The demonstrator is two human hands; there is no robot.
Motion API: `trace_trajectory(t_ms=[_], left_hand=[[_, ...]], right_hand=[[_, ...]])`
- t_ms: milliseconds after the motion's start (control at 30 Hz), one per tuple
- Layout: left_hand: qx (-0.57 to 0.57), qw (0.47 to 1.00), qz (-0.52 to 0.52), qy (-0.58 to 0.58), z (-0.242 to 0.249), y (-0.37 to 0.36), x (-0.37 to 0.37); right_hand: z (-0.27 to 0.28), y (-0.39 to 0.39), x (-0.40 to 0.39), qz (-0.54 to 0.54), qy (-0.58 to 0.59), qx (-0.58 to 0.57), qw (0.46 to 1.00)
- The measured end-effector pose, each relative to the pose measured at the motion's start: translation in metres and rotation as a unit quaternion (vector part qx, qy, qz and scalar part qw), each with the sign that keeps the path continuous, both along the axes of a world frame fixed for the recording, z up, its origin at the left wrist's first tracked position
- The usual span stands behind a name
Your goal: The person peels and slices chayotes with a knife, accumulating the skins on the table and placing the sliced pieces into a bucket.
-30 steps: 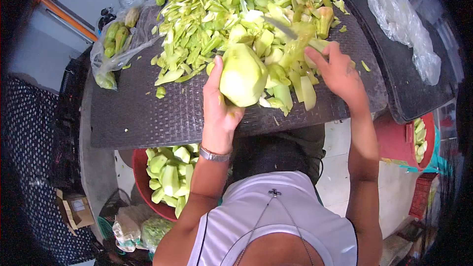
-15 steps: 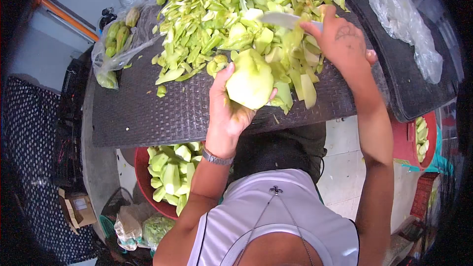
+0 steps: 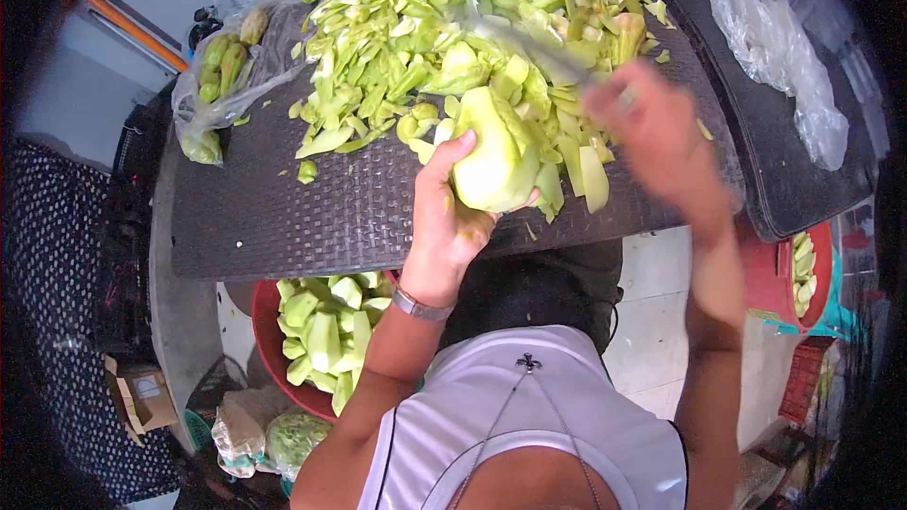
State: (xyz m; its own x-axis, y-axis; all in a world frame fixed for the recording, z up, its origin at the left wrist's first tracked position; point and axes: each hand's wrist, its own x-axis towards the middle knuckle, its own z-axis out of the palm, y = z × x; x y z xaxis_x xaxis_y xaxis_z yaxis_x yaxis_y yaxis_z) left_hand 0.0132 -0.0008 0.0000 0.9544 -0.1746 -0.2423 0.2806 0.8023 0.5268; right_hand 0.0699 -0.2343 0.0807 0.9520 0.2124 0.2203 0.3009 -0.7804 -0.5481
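Observation:
My left hand (image 3: pixel 446 217) grips a pale green peeled fruit (image 3: pixel 493 161), holding it upright over the dark woven tabletop (image 3: pixel 283 217). My right hand (image 3: pixel 652 132), blurred by motion, holds a knife (image 3: pixel 524 47) whose blade points left over the fruit and above the heap. A large heap of green peelings (image 3: pixel 444 19) covers the far half of the table just behind the fruit.
A clear bag of whole green fruits (image 3: pixel 222 76) lies at the table's left. A red basin of peeled pieces (image 3: pixel 321 340) sits below the table's near edge; another red container (image 3: pixel 798 274) stands at right. A second dark table with a plastic bag (image 3: pixel 775 47) is at right.
My right hand swung the knife up over the heap, then came back down toward the fruit. My left hand turned the fruit slightly and shifted it right.

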Motion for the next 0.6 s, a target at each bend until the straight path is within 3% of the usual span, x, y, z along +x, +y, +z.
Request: trace_trajectory(t_ms=[33, 67, 100, 167, 367, 467, 600], left_hand=[[-0.019, 1.000, 0.001, -0.018, -0.010, 0.001, 0.001], [-0.037, 0.999, 0.003, -0.036, -0.016, 0.002, 0.001], [-0.047, 0.996, 0.064, 0.047, -0.014, -0.005, -0.002], [-0.056, 0.998, 0.012, 0.023, -0.003, -0.004, -0.005], [-0.048, 0.999, 0.022, -0.001, 0.006, -0.011, -0.007], [0.034, 0.996, 0.056, -0.054, 0.017, -0.017, -0.016], [-0.029, 0.998, 0.058, 0.009, -0.005, -0.009, -0.006]], right_hand=[[-0.004, 0.014, -0.026, 0.052, 0.072, 0.018, 0.996], [-0.023, 0.020, -0.041, 0.080, 0.011, 0.001, 0.997], [-0.040, 0.026, -0.051, 0.108, -0.049, -0.015, 0.993], [-0.044, 0.031, -0.062, 0.122, -0.061, -0.009, 0.991], [-0.040, 0.028, -0.063, 0.143, -0.097, -0.042, 0.984], [-0.042, 0.028, -0.064, 0.136, -0.096, -0.052, 0.985], [-0.042, 0.023, -0.055, 0.141, -0.115, -0.047, 0.982]])
